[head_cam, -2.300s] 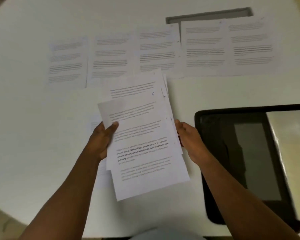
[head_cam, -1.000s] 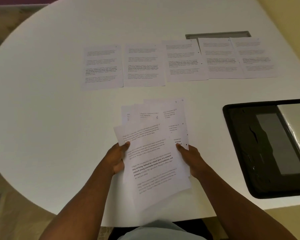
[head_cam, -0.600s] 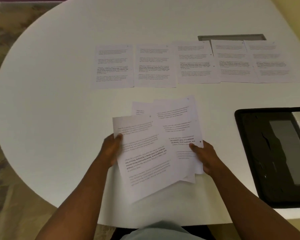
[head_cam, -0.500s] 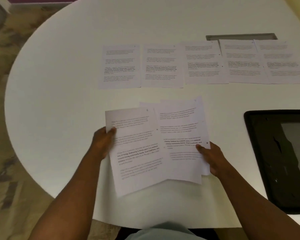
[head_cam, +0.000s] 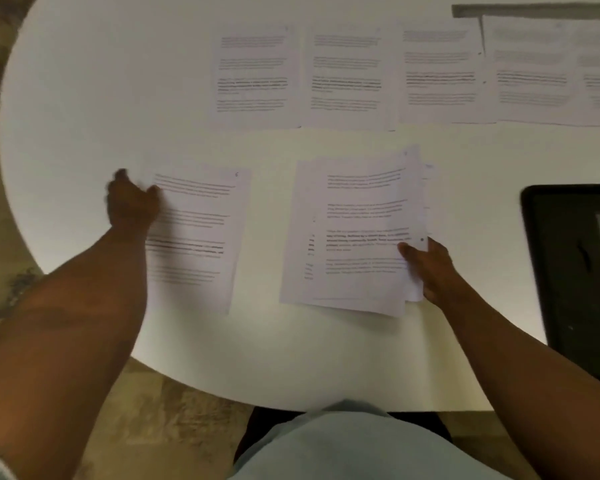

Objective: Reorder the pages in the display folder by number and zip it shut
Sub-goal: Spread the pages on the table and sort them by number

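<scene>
Head view, motion-blurred. Left hand (head_cam: 130, 202) rested on the left edge of a single printed page (head_cam: 196, 237) lying flat on the white table (head_cam: 84, 116), thumb on the sheet; whether it pinched the edge or only pressed it could not be told from the blur. A handwritten number showed at that page's top right corner but was too soft to read with certainty. Right hand (head_cam: 430, 268) gripped the right edge of the remaining page stack (head_cam: 355, 230), thumb on top, sheets loosely fanned. A row of pages (head_cam: 347, 76) lay side by side along the far part of the table, edges touching or slightly overlapping. The black display folder (head_cam: 575, 271) lay open at the right edge, well apart from the single page. Judgement: the step in hand was starting a second row below the first. To do it well, set the page square under the row's left end, release it cleanly, and check the corner number before drawing the next sheet.
</scene>
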Tool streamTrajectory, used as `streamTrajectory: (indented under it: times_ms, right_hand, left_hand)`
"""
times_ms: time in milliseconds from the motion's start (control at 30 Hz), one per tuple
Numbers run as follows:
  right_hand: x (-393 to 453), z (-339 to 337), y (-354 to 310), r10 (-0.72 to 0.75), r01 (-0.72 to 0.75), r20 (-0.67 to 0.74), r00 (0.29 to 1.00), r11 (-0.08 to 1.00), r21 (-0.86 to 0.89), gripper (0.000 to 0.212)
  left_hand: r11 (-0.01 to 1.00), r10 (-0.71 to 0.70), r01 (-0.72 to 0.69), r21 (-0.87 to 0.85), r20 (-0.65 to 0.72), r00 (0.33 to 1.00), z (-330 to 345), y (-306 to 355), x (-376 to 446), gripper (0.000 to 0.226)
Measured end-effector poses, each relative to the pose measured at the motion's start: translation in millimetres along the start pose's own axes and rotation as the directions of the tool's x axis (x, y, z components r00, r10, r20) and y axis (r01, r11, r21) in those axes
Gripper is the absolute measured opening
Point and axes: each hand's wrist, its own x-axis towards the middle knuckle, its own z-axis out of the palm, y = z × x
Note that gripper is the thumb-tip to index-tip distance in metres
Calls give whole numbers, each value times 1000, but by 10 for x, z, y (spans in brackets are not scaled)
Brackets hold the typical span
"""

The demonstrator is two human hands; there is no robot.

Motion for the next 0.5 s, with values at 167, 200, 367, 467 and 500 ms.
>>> streamTrajectory:
  times_ms: [167,200,367,467,500]
  right_hand:
    - [68,43,-22,23,-23,-11,1000,1000,2,38]
    - [66,43,-20,26,-26,-9,1000,1000,-8,38]
    - [45,102,-56,-3,3,-13,1000,999,-33,40]
    - [46,150,-85,-17,17,-18,1000,1000,4,39]
    - [39,184,-97,-21,21,-7,1000,1000,15,39]
  left_hand:
    - [954,272,-243,177,-164,948,372,-9,-611,51]
    - [932,331,-302,202,-135,934,455,-40,-733,51]
    - [883,334,-359,302,131,933,722,-268,-1008,72]
    - [931,190,-246,271,216,958,665,-277,-859,78]
    - [940,157,-213,265,217,964,628,-275,-794,78]
